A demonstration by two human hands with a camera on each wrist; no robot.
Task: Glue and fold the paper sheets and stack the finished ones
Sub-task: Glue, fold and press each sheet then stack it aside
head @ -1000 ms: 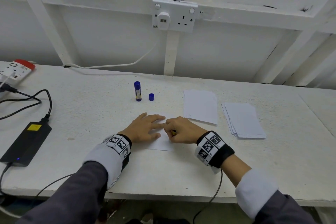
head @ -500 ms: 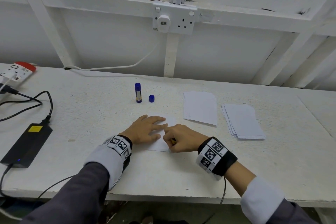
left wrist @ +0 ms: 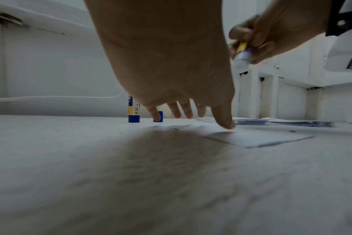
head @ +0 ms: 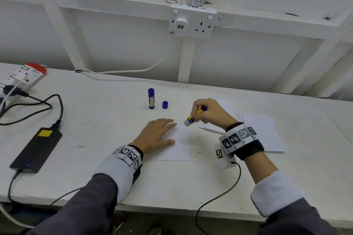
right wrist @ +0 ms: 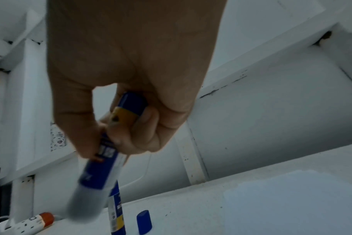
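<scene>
A white paper sheet (head: pixel 178 143) lies flat on the table in front of me. My left hand (head: pixel 156 135) rests on its left part with fingers straight, the thumb (left wrist: pixel 224 118) touching the sheet (left wrist: pixel 257 138). My right hand (head: pixel 206 111) grips an uncapped glue stick (head: pixel 193 116), raised above the sheet's far right corner, white tip pointing down-left. The right wrist view shows the fingers curled round the blue and yellow glue stick (right wrist: pixel 109 152). A single sheet (head: pixel 223 107) and a paper stack (head: pixel 265 131) lie to the right.
A second, capped glue stick (head: pixel 151 98) stands upright behind the sheet, with a loose blue cap (head: pixel 165 104) beside it. A black power adapter (head: pixel 37 149) and its cables sit at the left, a power strip (head: pixel 23 76) at the far left. A wall socket (head: pixel 192 23) is above.
My right hand has lifted off the sheet and moved away from me and rightward with the glue stick. The left hand has stayed on the sheet.
</scene>
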